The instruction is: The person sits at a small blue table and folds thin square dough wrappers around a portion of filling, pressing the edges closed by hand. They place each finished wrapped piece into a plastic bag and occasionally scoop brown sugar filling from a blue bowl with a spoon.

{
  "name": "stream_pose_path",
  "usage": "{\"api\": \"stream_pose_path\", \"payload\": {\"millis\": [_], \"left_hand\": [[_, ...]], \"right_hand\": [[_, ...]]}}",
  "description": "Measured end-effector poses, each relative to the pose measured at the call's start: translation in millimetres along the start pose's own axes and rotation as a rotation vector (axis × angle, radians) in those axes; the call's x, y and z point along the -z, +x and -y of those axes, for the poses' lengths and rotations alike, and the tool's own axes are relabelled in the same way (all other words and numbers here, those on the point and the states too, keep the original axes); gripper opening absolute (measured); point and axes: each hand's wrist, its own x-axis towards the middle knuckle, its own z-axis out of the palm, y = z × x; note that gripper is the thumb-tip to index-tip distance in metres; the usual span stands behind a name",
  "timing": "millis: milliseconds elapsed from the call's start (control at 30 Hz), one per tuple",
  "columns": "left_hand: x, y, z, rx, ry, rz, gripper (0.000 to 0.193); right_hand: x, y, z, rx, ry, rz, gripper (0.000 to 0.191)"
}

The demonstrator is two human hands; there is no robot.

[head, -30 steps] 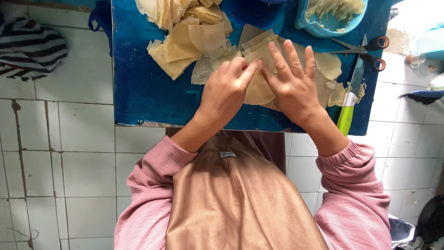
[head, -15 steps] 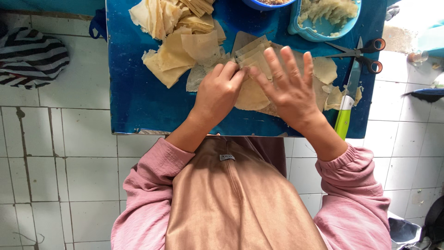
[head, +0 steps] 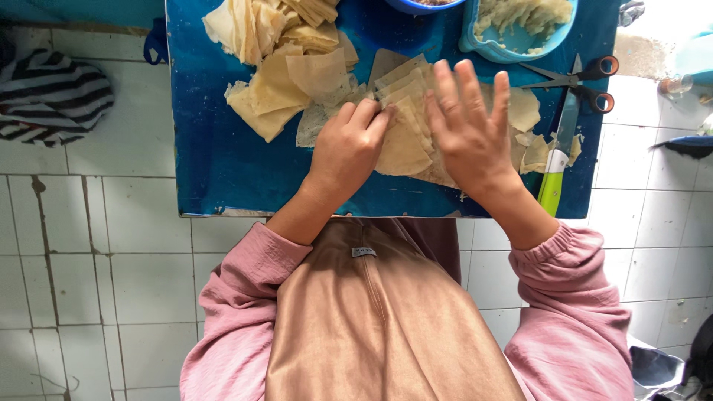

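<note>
White-tiled floor under a low blue table (head: 223, 171), left hand (head: 349, 148) now curled, fingertips pinching the edge of a fanned stack of thin beige pastry wrappers (head: 405, 141) at table centre, right hand (head: 468, 134) lifted slightly, fingers spread open above them, holding nothing, green-handled knife (head: 557, 160) and scissors (head: 579, 82) alongside.

two hands (head: 349, 145) (head: 468, 134), one scissors (head: 575, 82), one knife (head: 558, 160) (green handle)

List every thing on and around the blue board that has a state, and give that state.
left hand: fingers curled, pressing the wrapper stack
right hand: flat, fingers spread over the wrappers
wrapper stack: fanned, overlapping
loose wrappers: heaped, crumpled
scissors: slightly open
knife: lying flat
tub: open, partly filled
</note>
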Motion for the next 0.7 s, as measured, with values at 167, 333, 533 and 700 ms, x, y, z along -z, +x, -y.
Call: {"api": "stream_pose_path", "payload": {"millis": [167, 333, 533, 700], "left_hand": [[1, 0, -1, 0.007, -0.017, 0.000, 0.032], [2, -1, -5, -0.002, -0.046, -0.018, 0.021], [2, -1, -5, -0.011, -0.054, -0.023, 0.024], [1, 1, -3, -0.021, -0.045, -0.023, 0.024]], "right_hand": [[-9, -15, -29, -0.352, 0.317, -0.081, 0.044], [-31, -11, -56, -0.316, -0.003, -0.132, 0.038], [-30, -6, -77, -0.179, -0.112, -0.162, 0.009], [-12, 2, -87, -0.339, 0.310, -0.058, 0.035]]}}
